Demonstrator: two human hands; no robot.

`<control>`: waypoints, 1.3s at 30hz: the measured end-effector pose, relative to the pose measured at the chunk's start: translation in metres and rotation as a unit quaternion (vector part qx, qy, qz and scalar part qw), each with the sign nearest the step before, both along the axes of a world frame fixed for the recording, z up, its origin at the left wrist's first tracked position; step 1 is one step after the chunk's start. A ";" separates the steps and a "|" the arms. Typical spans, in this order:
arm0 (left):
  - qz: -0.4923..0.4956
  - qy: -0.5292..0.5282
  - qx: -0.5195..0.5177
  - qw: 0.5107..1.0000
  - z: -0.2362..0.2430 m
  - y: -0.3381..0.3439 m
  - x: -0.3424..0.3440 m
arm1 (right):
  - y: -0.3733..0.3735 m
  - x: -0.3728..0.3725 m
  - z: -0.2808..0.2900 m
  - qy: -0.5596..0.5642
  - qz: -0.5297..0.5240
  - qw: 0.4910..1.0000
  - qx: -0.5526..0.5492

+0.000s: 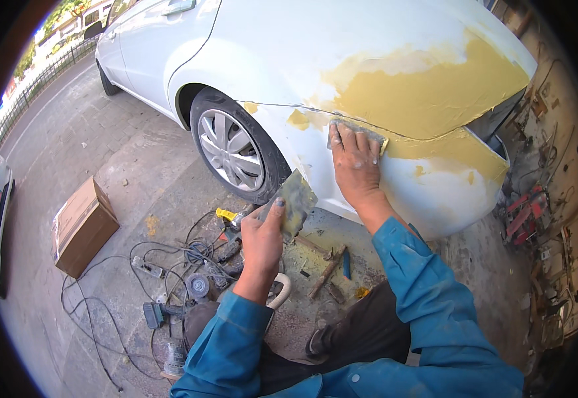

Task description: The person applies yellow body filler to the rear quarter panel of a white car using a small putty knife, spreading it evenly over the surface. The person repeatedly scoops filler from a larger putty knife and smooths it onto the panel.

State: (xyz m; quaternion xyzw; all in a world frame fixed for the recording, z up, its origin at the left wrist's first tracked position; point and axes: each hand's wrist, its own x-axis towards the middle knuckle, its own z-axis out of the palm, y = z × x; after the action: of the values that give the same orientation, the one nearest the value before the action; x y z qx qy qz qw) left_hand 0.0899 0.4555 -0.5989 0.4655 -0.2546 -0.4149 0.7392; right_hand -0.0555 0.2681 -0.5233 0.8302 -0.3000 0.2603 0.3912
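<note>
A white car (249, 46) stands before me, with yellow body filler (428, 86) spread in wide patches over its rear side and bumper (428, 199). My right hand (356, 166) presses a flat grey putty spreader (376, 140) against the panel just below the seam. Its fingers lie over the spreader, and some yellow filler shows at the right edge. Lower and to the left, my left hand (264, 235) grips a flat, smeared putty plate (297, 204), thumb on its face. The plate is apart from the panel, in front of the rear wheel (231, 151).
Power tools, including a round-headed sander (197, 286), lie among tangled cables (153, 249) at lower left. A cardboard box (85, 225) stands farther left. Sticks (327, 272) lie below the bumper. A red tool (526, 213) and clutter line the right wall.
</note>
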 end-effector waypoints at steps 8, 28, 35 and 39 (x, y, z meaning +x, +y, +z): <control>-0.006 0.023 -0.008 1.000 0.014 0.011 0.004 | 0.022 0.005 0.009 -0.003 0.005 0.998 0.058; -0.007 0.029 -0.023 0.999 0.009 0.011 0.008 | -0.015 0.052 -0.025 -0.044 0.012 0.999 0.019; -0.002 0.042 -0.015 0.999 0.011 0.014 0.010 | -0.015 0.051 -0.025 -0.038 0.020 0.998 0.043; 0.011 0.027 -0.019 0.999 0.008 0.016 0.015 | -0.004 0.045 -0.022 -0.013 0.014 0.998 0.056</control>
State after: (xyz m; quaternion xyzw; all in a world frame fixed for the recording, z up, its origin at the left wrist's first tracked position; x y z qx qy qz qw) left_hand 0.1045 0.4711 -0.5904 0.4428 -0.2374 -0.4145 0.7588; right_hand -0.0103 0.2636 -0.5452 0.8514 -0.3076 0.2588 0.3369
